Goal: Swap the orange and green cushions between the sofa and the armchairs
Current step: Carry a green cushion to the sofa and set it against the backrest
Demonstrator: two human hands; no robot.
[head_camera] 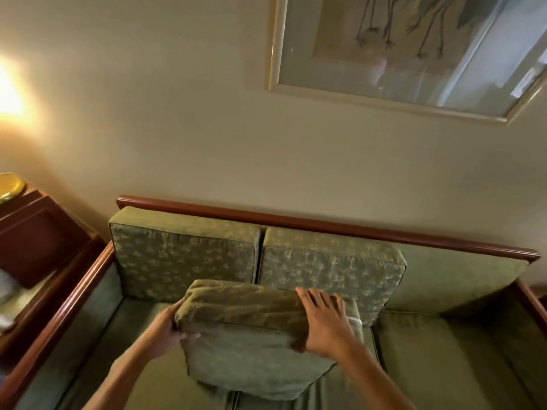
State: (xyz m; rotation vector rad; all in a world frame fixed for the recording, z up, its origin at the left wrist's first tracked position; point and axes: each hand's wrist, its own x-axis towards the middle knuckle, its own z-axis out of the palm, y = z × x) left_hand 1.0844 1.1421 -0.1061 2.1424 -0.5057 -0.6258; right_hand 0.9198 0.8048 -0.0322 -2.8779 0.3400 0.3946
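Head view: left hand (165, 329) and right hand (324, 322) grip green cushion (254, 341) (above sofa (444, 350)).

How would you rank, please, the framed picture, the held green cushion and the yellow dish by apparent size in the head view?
1. Framed picture, partly cropped
2. Green cushion, though nearness to the camera inflates it
3. Yellow dish, partly cropped

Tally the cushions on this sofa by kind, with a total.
Patterned green back cushions upright against the sofa back: 2
Green cushion in the grip of the left hand and right hand: 1
Orange cushions: 0
Total: 3
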